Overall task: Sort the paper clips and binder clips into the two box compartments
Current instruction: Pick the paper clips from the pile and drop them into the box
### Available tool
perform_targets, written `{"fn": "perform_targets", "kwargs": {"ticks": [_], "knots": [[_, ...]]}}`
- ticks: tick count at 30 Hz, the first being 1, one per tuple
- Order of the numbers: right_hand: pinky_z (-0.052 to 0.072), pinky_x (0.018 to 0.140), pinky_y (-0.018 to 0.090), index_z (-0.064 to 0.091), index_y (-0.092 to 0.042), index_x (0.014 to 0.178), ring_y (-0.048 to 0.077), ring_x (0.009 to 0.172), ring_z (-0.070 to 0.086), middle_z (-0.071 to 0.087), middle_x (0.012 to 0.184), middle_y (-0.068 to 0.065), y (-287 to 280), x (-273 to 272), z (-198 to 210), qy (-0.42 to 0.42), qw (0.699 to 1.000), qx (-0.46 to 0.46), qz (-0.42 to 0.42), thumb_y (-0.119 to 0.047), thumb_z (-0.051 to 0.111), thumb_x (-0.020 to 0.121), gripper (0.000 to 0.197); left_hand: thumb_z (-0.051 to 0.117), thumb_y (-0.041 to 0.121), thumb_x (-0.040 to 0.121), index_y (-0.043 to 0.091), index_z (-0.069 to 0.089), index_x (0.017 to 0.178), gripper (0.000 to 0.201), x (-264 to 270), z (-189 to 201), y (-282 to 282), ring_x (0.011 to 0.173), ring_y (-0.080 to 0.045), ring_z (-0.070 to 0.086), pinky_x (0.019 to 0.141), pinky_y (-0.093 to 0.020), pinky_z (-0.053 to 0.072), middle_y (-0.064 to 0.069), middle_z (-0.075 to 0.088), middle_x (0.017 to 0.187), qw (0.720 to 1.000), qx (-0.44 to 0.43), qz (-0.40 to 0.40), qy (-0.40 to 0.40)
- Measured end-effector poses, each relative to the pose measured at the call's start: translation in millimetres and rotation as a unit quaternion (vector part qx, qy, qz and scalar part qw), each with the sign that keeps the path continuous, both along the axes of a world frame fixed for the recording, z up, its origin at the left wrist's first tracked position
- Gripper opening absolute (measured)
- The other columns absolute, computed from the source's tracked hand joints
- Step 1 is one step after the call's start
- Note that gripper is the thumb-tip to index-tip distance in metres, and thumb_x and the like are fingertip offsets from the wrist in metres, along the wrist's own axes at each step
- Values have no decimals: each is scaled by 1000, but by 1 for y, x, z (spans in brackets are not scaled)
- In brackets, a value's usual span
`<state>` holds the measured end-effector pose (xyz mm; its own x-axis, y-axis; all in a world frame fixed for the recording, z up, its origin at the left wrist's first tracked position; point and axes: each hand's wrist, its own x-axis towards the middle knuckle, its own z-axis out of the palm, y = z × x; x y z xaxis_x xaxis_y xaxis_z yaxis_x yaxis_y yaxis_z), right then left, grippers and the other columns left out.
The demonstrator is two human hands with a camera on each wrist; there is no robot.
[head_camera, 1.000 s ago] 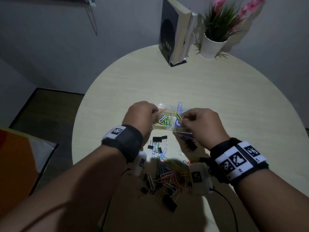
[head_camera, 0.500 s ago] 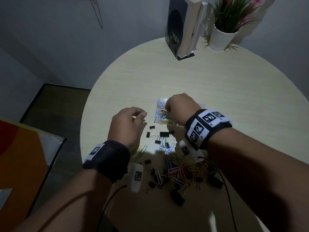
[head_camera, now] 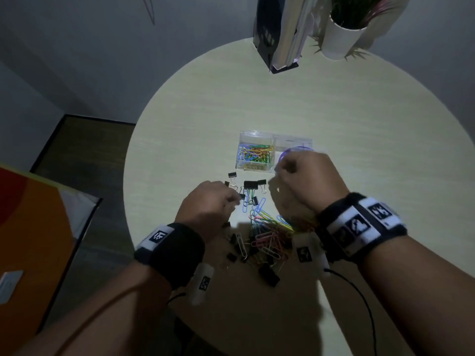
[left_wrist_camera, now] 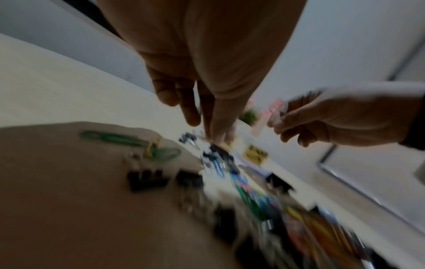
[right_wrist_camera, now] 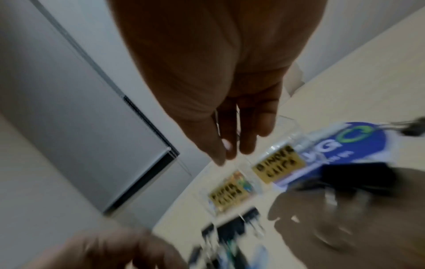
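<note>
CHANGE: my right hand (head_camera: 303,173) left the paper-clip compartment (head_camera: 255,152), fingers curled, apparently empty | left hand (head_camera: 210,201) now pinching at binder clips (head_camera: 250,185) on tabletop (head_camera: 359,124) | NEXT: binder compartment (head_camera: 294,143).

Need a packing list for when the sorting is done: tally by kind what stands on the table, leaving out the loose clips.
Clear two-compartment box: 1
Potted plant: 1
Book stand with books: 1
Total: 3
</note>
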<state>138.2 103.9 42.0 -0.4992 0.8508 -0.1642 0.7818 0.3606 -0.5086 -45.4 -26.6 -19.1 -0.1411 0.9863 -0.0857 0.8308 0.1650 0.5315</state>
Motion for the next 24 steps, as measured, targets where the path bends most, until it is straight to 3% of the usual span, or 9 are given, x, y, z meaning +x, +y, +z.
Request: {"fn": "perform_targets", "kwargs": {"ticks": [3, 6, 9, 12, 17, 21, 24], "knots": [[47, 69, 31, 71, -20, 85, 21, 86, 62, 69, 87, -3, -29, 31, -22, -103, 991, -63, 56, -29, 69, 76, 12, 64, 15, 83, 26, 74, 95, 19, 14, -10, -4, 78, -28, 54, 67, -37, 47, 2, 68, 87, 981, 55, -166, 79], [33, 64, 31, 61, -20, 81, 27, 81, 53, 58, 83, 4, -43, 41, -50, -133, 985, -37, 102, -42, 74, 72, 27, 66, 16, 82, 16, 70, 106, 25, 29, -15, 4, 83, -32, 54, 67, -39, 47, -6, 67, 97, 972, 56, -210, 87], [38, 67, 34, 64, -12, 97, 32, 84, 55, 62, 86, 11, -53, 44, -72, -127, 985, -2, 115, -34, 79, 70, 38, 62, 25, 82, 13, 67, 113, 34, 40, -12, 11, 88, -34, 53, 69, -43, 49, -9, 63, 103, 971, -13, -212, 111], [43, 65, 37, 65, -10, 88, 35, 79, 56, 61, 81, 14, -60, 46, -80, -124, 984, 23, 123, -21, 77, 70, 25, 57, 34, 89, 21, 66, 115, 31, 44, -7, 16, 99, -31, 48, 79, -44, 46, -5, 58, 109, 968, -86, -200, 128], [41, 59, 37, 61, -14, 75, 33, 67, 52, 56, 71, 11, -59, 50, -82, -81, 985, 36, 146, -15, 66, 72, 5, 68, 39, 84, 24, 69, 105, 27, 38, -5, 20, 105, -27, 47, 88, -42, 44, -1, 57, 109, 973, -135, -159, 94], [43, 65, 37, 66, -18, 81, 32, 75, 58, 67, 75, 6, -56, 50, -67, -69, 989, 17, 129, -22, 59, 84, 9, 70, 37, 83, 23, 70, 91, 16, 33, -8, 16, 98, -24, 48, 84, -41, 45, 3, 60, 98, 982, -119, -132, 56], [45, 70, 34, 69, -19, 85, 25, 81, 61, 72, 80, 1, -54, 51, -52, -43, 996, -35, 74, -26, 60, 87, 12, 69, 35, 84, 25, 65, 83, 11, 28, -6, 12, 87, -19, 50, 72, -33, 42, 10, 59, 76, 991, -101, -88, -2]]}}
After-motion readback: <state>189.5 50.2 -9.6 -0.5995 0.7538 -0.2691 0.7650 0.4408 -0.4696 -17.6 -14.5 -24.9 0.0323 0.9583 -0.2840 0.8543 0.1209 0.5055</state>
